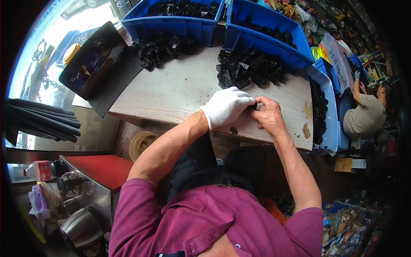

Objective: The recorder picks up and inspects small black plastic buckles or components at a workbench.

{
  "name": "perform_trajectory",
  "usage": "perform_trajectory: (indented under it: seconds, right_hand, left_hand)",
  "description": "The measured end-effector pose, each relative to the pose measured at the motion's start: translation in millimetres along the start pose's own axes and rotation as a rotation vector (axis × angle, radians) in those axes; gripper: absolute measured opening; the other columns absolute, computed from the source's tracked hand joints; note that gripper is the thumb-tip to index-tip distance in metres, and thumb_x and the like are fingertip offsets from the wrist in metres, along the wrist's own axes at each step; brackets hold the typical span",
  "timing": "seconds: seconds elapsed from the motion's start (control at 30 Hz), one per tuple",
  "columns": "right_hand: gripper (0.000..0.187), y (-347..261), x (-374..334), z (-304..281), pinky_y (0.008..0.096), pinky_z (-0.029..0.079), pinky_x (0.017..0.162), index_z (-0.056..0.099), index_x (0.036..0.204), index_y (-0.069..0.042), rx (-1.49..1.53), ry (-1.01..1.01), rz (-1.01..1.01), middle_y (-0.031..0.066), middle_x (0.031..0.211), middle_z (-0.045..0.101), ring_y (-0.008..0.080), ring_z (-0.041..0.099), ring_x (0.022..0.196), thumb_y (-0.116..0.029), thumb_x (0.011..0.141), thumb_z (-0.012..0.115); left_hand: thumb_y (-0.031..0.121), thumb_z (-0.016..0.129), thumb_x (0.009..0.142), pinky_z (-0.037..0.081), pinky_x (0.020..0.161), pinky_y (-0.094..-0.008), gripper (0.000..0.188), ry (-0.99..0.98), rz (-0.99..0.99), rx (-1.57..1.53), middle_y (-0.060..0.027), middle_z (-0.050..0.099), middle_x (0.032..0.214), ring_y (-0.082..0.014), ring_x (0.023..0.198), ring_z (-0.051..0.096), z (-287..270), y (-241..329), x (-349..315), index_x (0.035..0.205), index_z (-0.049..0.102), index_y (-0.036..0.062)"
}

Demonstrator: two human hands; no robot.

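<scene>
Gloved in white, the left hand [227,106] is bunched with its fingers together, their tips closed on a small black part [253,106]. Meeting it from the other side, the bare right hand [269,115] pinches the same part between thumb and forefinger, the other fingers curled in below. Mostly covered by the fingertips, the part sits between the two hands, above the near edge of a pale wood-grain table [180,92]; its exact shape cannot be told.

Just beyond the hands, a heap of black parts [252,70] lies on the tabletop. Farther off, ahead and to the left of the hands, is a second black heap [162,48]. Behind these heaps stand a left blue bin [171,30] and a right blue bin [257,42], both with black pieces inside. Right of the hands, past the table's end, a light-blue bin [338,130] holds more of them.

Well to the left of the hands, a tablet [93,62] leans with its screen lit. Below and left of them, a round tub [133,150] stands near a red-topped cabinet [100,169], with a metal kettle [83,227] beside that. Far to the right of the hands, another person [366,113] sits, turned toward crowded shelving.
</scene>
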State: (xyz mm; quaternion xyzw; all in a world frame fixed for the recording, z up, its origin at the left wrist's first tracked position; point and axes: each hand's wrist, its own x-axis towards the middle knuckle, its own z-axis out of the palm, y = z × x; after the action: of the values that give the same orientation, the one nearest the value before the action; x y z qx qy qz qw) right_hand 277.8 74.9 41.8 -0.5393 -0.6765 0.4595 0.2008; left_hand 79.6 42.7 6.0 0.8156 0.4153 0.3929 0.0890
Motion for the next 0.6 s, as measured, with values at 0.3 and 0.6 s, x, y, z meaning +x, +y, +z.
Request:
perform_trajectory:
  seconds: [0.3,0.6]
  right_hand:
    - [0.028,1,3,-1,0.0284,0.049,0.040,0.072,0.109,-0.001,0.031,0.008,-0.012,-0.0021,0.054,0.053,0.0082,0.050,0.045,-0.001,0.081,0.068]
    - [0.027,4,4,0,0.0269,0.045,0.040,0.072,0.108,-0.003,0.001,0.014,-0.003,-0.0058,0.057,0.049,0.0055,0.043,0.047,-0.005,0.082,0.072]
  left_hand:
    - [0.012,0.066,0.082,0.057,0.080,-0.0392,0.032,-0.008,0.064,0.153,-0.0050,0.069,0.103,-0.0295,0.095,0.066,3,3,0,0.114,0.071,0.0118]
    - [0.016,0.069,0.079,0.054,0.080,-0.0402,0.034,0.011,0.041,0.271,-0.0028,0.068,0.101,-0.0279,0.096,0.065,6,12,-8,0.113,0.070,0.0124]
